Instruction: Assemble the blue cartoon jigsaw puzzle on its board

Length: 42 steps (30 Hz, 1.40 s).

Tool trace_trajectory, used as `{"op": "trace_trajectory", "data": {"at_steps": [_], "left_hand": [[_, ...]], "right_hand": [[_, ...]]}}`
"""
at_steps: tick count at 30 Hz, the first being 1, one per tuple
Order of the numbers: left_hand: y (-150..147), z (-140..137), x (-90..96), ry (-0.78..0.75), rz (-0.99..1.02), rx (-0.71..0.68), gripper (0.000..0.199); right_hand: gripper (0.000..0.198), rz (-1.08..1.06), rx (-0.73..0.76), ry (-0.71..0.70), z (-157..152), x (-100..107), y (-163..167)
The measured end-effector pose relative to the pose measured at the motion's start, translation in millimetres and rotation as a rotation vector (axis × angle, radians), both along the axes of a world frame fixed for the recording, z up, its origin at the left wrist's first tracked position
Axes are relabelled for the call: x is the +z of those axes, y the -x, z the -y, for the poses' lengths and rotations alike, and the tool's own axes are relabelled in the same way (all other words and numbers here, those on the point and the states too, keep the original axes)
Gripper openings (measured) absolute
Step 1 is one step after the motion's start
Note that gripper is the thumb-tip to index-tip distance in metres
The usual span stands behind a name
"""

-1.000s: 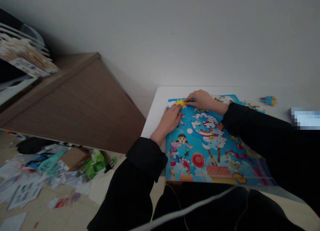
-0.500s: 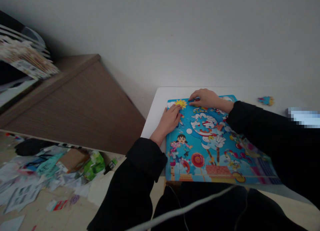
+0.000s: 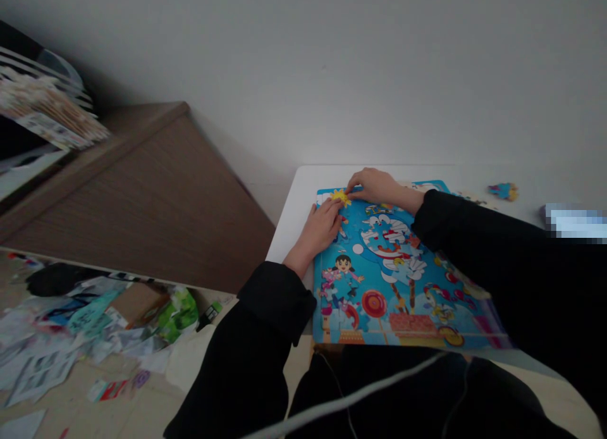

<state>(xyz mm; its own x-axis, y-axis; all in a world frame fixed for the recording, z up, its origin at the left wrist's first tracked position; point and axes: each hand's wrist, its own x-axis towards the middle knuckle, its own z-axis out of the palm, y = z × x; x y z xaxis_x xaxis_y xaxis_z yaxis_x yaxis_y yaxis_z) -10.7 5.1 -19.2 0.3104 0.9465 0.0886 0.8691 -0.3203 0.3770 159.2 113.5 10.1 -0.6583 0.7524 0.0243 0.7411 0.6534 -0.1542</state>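
A blue jigsaw puzzle (image 3: 374, 262) with cartoon figures lies on a white table, its pieces partly filled in. My left hand (image 3: 323, 224) rests flat on the puzzle's upper left part, fingers stretched out toward a yellow sun (image 3: 339, 196). From the right, my right hand (image 3: 372, 185) reaches over the top edge. Its thumb and fingertips come together at the sun's right side, on what looks like a puzzle piece, mostly hidden by the fingers. The right forearm covers part of the puzzle's right side.
Loose puzzle pieces (image 3: 503, 191) lie on the white table (image 3: 303, 189) to the right, near a blurred-out object (image 3: 576, 221). A brown wooden cabinet (image 3: 156, 192) stands at left. Bags and papers (image 3: 95, 325) litter the floor. A pale cable (image 3: 341, 402) crosses my lap.
My right hand has moved left along the puzzle's top edge to the sun, and its fingertips have drawn together. The left hand has stayed in place.
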Motion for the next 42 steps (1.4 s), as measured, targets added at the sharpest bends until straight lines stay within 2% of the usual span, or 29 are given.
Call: {"op": "trace_trajectory", "data": {"at_steps": [5,8,10,13,15,17,22,27,33,38,42], "left_hand": [[0,1,-0.6,-0.008,0.012,0.006,0.041],[0,1,0.8,0.007,0.012,0.010,0.041],[-1,1,2.1,0.009,0.013,0.011,0.041],[-2,1,2.9,0.008,0.017,0.020,0.041],[-2,0,2.6,0.004,0.022,0.019,0.040],[-2,0,2.0,-0.005,0.023,0.015,0.040],[-1,0,0.6,-0.013,0.019,0.013,0.038],[0,-1,-1.1,-0.024,0.028,-0.008,0.038],[-1,1,0.4,-0.020,0.063,0.000,0.038],[-1,1,1.8,-0.024,0.091,0.002,0.036],[-1,0,0.9,-0.021,0.108,0.027,0.031]], "right_hand": [[0.025,0.033,0.008,-0.007,-3,16,1],[0.031,-0.046,-0.110,-0.016,-14,24,-15],[0.035,-0.012,-0.177,-0.011,-22,25,-29],[0.042,0.093,-0.096,0.078,-32,19,-45],[0.046,0.095,-0.033,0.118,-35,14,-50],[0.045,0.067,-0.037,0.128,-35,10,-51],[0.039,-0.084,-0.113,0.147,-21,12,-44],[0.036,-0.220,-0.034,0.149,6,6,-22],[0.039,-0.181,-0.062,0.067,17,-2,-4],[0.033,-0.154,-0.030,0.113,14,7,-15],[0.044,-0.078,0.007,0.097,18,6,-22]]}}
